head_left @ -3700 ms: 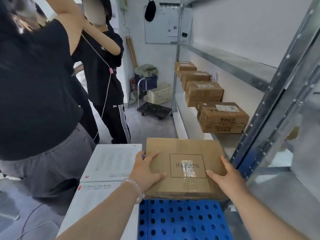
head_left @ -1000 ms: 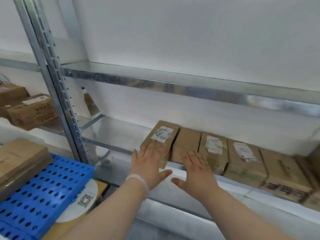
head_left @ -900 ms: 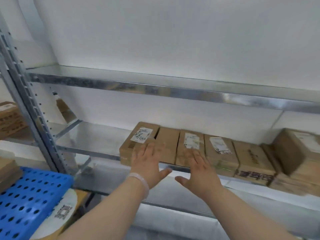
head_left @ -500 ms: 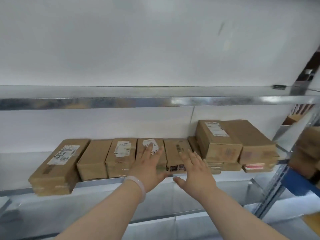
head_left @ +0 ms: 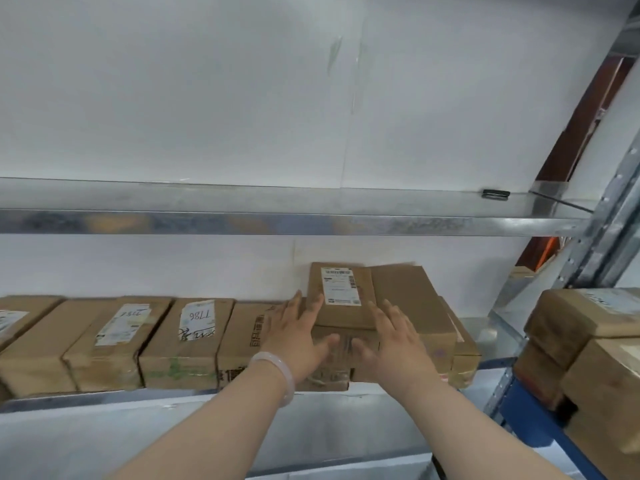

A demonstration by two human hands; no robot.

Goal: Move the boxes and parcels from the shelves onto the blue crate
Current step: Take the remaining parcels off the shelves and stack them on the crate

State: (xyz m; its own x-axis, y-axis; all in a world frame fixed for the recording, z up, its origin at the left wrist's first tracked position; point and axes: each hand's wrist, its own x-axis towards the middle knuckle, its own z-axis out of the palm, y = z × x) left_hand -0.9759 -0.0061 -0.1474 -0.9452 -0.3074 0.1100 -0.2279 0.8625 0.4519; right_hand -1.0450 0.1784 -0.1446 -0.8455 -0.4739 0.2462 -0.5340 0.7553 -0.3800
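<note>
A brown box with a white shipping label (head_left: 341,296) lies on top of a stack at the right end of the metal shelf (head_left: 104,398). My left hand (head_left: 294,336) reaches to its left side with fingers spread and straight. My right hand (head_left: 394,337) comes at its right front corner, fingers also straight. Both hands hold nothing. A second brown box (head_left: 412,299) lies beside the labelled one on the same stack. The blue crate is out of view.
A row of several taped brown parcels (head_left: 194,344) fills the shelf to the left. An upper metal shelf (head_left: 242,220) runs overhead. More brown boxes (head_left: 588,351) sit on a blue-framed rack at the right, behind a perforated steel upright (head_left: 609,230).
The view turned from the blue crate, where a box was set down, to the shelf and swept right. Both empty hands moved right along the row to the stacked labelled box.
</note>
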